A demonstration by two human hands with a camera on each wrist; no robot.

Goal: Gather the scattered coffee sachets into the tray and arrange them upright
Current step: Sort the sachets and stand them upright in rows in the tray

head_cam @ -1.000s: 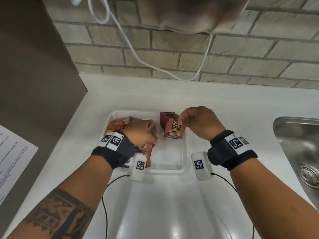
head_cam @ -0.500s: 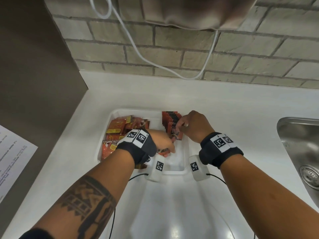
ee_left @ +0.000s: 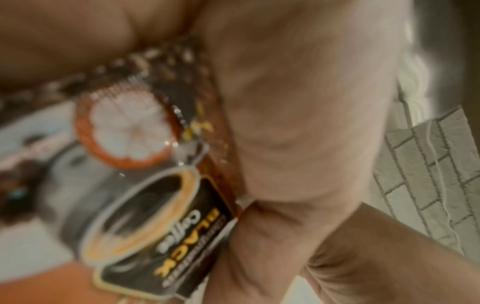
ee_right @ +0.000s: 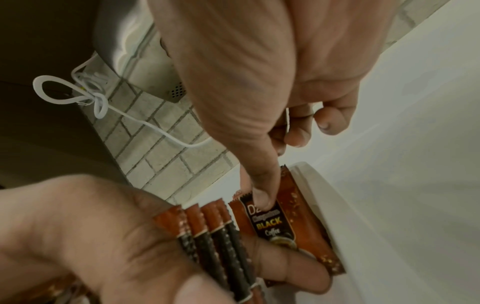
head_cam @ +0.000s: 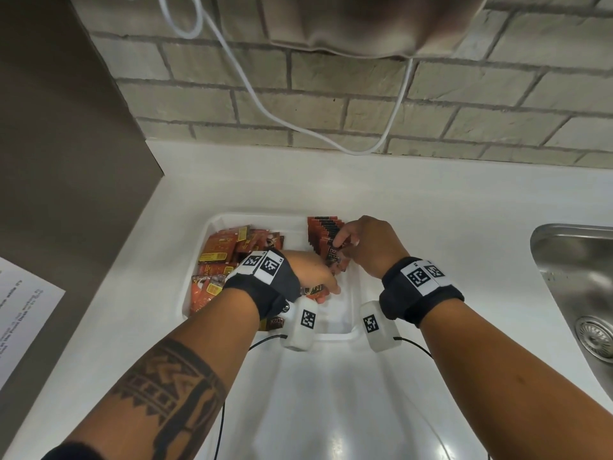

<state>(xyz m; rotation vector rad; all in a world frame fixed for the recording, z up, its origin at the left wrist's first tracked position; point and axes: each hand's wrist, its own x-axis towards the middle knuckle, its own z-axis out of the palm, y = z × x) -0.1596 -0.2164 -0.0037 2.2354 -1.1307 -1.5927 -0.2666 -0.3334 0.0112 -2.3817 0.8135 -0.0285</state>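
A white tray (head_cam: 331, 336) sits on the counter. Loose orange-brown coffee sachets (head_cam: 225, 254) lie heaped in its left half, and a row of upright sachets (head_cam: 323, 229) stands at its back right. My right hand (head_cam: 363, 247) pinches the front sachet (ee_right: 279, 224) of that row, thumb on its printed face. My left hand (head_cam: 316, 277), in the tray's middle just left of the row, grips a small stack of sachets (ee_right: 215, 236). The left wrist view shows one of them (ee_left: 161, 226) close up against my fingers (ee_left: 298, 102).
A steel sink (head_cam: 580, 277) lies to the right. A brown panel (head_cam: 66, 144) and a printed sheet (head_cam: 23, 313) are on the left. A white cable (head_cam: 265, 107) loops down the brick wall under a hanging appliance (head_cam: 365, 24). Bare white counter (head_cam: 331, 410) lies in front.
My left hand has moved right from the loose heap to the tray's middle, carrying sachets. My right hand has lowered its sachet against the front of the upright row.
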